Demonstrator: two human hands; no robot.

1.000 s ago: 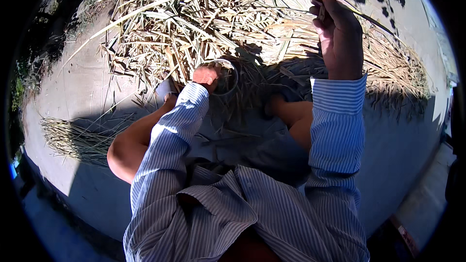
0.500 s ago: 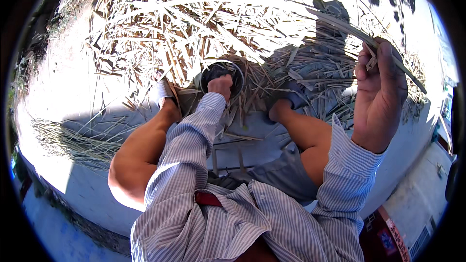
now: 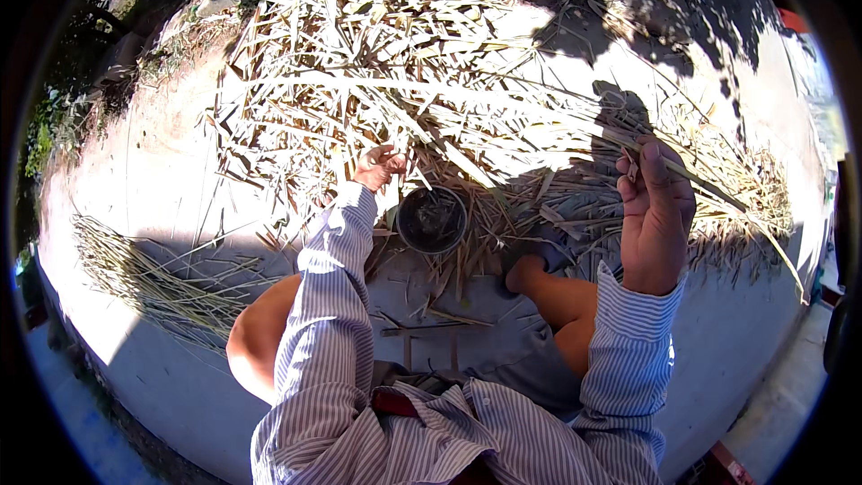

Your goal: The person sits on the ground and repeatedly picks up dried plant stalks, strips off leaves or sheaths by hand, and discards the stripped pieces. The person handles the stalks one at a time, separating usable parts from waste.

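The person sits on a pale concrete floor (image 3: pixel 162 216) with knees bent and bare feet forward, wearing a striped shirt. A small dark bowl (image 3: pixel 432 219) stands on the floor between the feet and serves as the landmark here.

The right hand (image 3: pixel 655 216) is raised to the right of the bowl, well apart from it. Its fingers (image 3: pixel 654 171) are curled shut around a long dry stalk (image 3: pixel 718 193), with the thumb pressed along it; the stalk runs from the hand down and away to the right, and its other end reaches left over the heap.

The left hand (image 3: pixel 377 166) lies just beyond and left of the bowl, at the near edge of the straw pile (image 3: pixel 404 81). Its fingers are loosely bent among the dry stalks; whether they pinch one cannot be told.

The straw pile spreads behind the bowl across most of the floor, in bright sun. A thinner bundle of stalks (image 3: pixel 135 269) lies far left of the bowl, apart from the pile. A few short bits of straw lie on the shaded floor just in front of the bowl.
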